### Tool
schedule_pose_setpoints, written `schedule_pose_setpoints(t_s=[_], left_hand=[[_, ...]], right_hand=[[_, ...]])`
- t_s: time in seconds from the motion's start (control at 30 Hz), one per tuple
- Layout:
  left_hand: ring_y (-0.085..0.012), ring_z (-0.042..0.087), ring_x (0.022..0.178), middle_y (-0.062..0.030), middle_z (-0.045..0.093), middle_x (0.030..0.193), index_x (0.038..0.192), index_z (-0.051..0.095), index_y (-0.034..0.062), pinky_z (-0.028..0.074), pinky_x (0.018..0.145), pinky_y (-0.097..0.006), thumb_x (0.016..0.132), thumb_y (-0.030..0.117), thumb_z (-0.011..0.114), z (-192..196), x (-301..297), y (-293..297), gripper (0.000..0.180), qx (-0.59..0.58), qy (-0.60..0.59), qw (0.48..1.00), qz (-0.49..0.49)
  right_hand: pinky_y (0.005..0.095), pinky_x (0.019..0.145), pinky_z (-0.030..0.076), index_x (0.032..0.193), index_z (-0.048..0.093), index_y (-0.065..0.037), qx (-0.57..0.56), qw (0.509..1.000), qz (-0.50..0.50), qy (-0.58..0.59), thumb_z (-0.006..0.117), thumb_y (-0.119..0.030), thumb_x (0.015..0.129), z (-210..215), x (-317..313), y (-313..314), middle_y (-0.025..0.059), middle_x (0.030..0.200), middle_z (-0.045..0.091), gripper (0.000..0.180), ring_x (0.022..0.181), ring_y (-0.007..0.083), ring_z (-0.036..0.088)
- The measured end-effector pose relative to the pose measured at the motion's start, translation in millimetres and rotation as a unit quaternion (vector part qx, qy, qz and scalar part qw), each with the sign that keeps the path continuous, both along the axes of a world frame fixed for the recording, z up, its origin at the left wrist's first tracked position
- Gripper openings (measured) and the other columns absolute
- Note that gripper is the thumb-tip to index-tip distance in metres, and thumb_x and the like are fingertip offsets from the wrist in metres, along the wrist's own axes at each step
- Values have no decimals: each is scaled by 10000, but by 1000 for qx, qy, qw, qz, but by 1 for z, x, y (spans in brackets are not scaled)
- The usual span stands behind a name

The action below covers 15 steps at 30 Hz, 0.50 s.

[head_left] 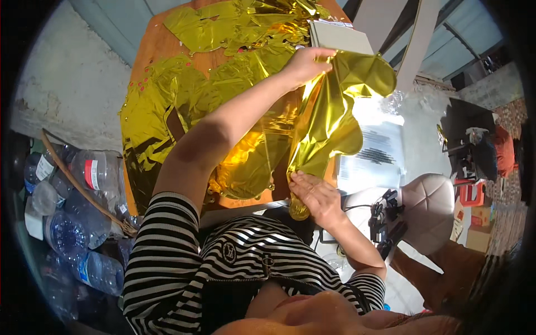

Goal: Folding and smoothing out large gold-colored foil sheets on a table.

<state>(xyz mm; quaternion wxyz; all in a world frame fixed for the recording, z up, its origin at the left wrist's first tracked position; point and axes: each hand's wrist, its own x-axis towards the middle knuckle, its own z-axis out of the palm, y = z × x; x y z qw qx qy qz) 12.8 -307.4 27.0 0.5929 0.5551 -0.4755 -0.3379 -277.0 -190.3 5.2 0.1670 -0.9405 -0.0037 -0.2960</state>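
The scalloped gold foil piece (329, 120), which looks like a flat, uninflated balloon, hangs between the two hands at the right side of the wooden counter (153, 42); the hands are well apart, the left hand (307, 68) pinching its upper edge beside a pale flat block (341, 39), the right hand (318, 198) closed on its narrow lower end at the near edge; more gold foil sheets (145, 106) lie crumpled over the counter to the left. It should weigh almost nothing and be limp, creasing wherever it is squeezed; the shiny face is likely slippery, and such thin film may tear if pulled hard or snagged; a light fingertip pinch at the rim or the narrow end, with the span barely taut, would suit it better than a fistful of the middle.
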Motion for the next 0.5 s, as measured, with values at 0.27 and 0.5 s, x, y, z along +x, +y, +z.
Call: schedule_pose_setpoints(t_s=[0.27, 0.5], left_hand=[[-100, 610, 943, -28, 680, 1276, 1461, 525, 57, 491, 909, -239, 904, -65, 612, 53, 52, 37, 577, -45, -5, 996, 82], [-229, 659, 1092, -167, 630, 1289, 1487, 444, 3, 571, 841, -303, 942, -2, 644, 37, 126, 66, 581, -26, 38, 991, 129]], right_hand=[[361, 822, 561, 1032, 739, -43, -40, 999, -2, -25, 706, -95, 778, 11, 9, 3, 76, 1046, 724, 261, 990, 261, 688], [376, 839, 573, 1106, 737, -30, -70, 997, 17, -38, 692, -96, 800, 33, 34, 8, 98, 1045, 710, 316, 952, 266, 673]])
